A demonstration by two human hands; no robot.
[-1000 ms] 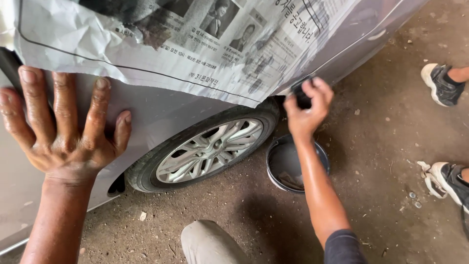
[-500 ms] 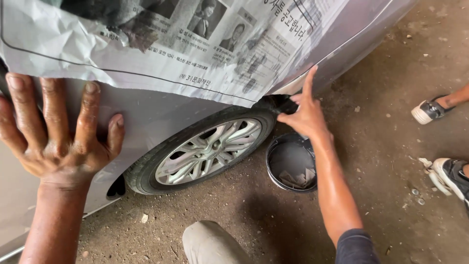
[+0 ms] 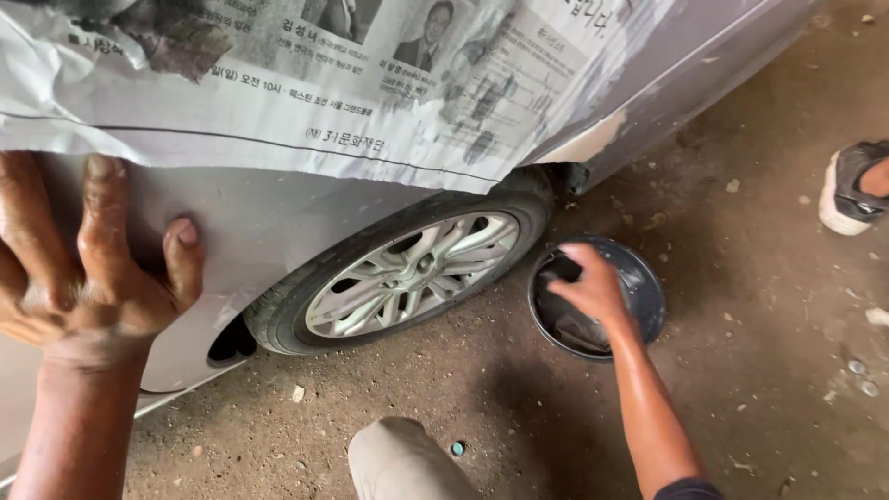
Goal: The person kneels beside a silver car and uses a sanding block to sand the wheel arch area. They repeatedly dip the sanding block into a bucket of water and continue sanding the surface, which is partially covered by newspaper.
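My left hand (image 3: 93,287) lies flat on the silver car panel (image 3: 269,231) just under the taped newspaper (image 3: 278,83), fingers spread, holding nothing. My right hand (image 3: 593,287) reaches down into a dark round bowl (image 3: 651,278) on the ground beside the wheel (image 3: 407,273). Its fingers curl downward inside the bowl, next to something dark, and I cannot tell if they grip it. The bowl holds wet, dark contents, partly hidden by the hand.
Newspaper covers the upper car body. A patch of pale filler (image 3: 593,139) shows on the panel behind the wheel arch. My knee (image 3: 398,458) is at the bottom. Another person's shoe (image 3: 847,190) stands at the right on the dirty concrete floor (image 3: 759,389).
My right hand dropped from the wheel arch edge, where it held a dark piece, down into the bowl. My left hand stayed pressed on the panel.
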